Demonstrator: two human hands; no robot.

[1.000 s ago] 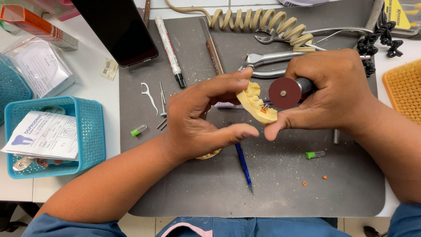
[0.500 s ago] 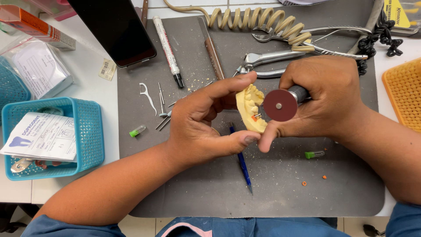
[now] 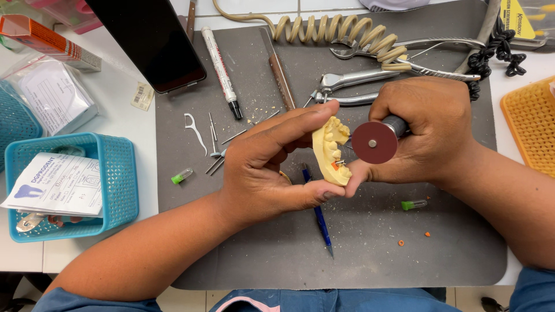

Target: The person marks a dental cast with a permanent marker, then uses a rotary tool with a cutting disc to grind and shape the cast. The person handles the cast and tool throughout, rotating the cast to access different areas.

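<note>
At the far left of the white table, a blue mesh basket (image 3: 118, 190) holds a printed paper slip (image 3: 55, 185). Beside it begins a grey work mat (image 3: 370, 254), with a dark phone (image 3: 147, 40) and a white marker (image 3: 221, 72) lying near its upper edge and a small green-capped vial (image 3: 181, 175) lower down. Over the middle of the mat, the left hand (image 3: 266, 167) grasps a yellow dental cast (image 3: 330, 151) between thumb and fingers, holding it above a blue pen (image 3: 321, 222). Just right of the cast, the right hand (image 3: 430, 133) is clenched around a rotary handpiece (image 3: 396, 124) whose dark red disc (image 3: 374, 142) sits close against the cast. Metal pliers (image 3: 358, 78) and a coiled cord (image 3: 341, 29) lie above. An orange mesh tray (image 3: 532, 124) sits at the right edge.
</note>
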